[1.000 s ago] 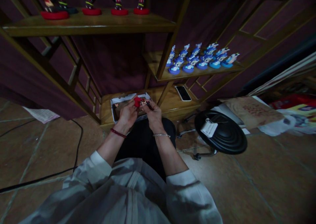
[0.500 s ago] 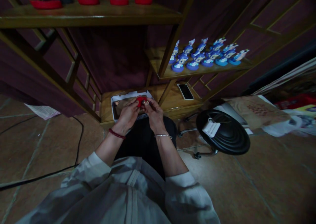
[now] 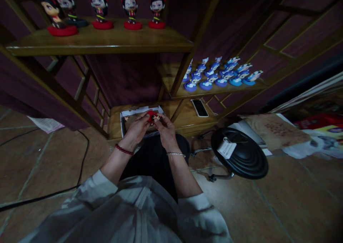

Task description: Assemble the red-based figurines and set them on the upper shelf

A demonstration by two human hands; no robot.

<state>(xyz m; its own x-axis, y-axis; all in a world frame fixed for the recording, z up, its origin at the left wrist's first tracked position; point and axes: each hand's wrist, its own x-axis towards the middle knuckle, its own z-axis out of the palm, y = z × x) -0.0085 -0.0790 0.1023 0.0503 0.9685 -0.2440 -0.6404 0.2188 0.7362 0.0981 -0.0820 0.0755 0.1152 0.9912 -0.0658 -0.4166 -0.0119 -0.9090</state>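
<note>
Over an open cardboard box (image 3: 122,127) on the low shelf, my two hands meet around a small figurine (image 3: 156,118) with a round red base. My left hand (image 3: 137,129) is closed at the red base. On the other side, the fingers of my right hand (image 3: 166,131) pinch the figurine's dark and pale body. Fingers cover part of it, so its full shape is hidden. Inside the box, near its left wall, lies another small figure piece (image 3: 126,118).
Black-haired figurines on red bases (image 3: 103,24) stand on the upper shelf (image 3: 107,46). Several blue figurines (image 3: 208,81) fill the right shelf. A phone (image 3: 199,108) lies below them. To the right is a black stool (image 3: 248,157) bearing a small white object (image 3: 227,148). Cables (image 3: 85,157) cross the floor at left.
The view has tipped up, so the upper figurines now show whole. Both hands keep hold of the figurine, which has turned slightly and shows more of its pale part.
</note>
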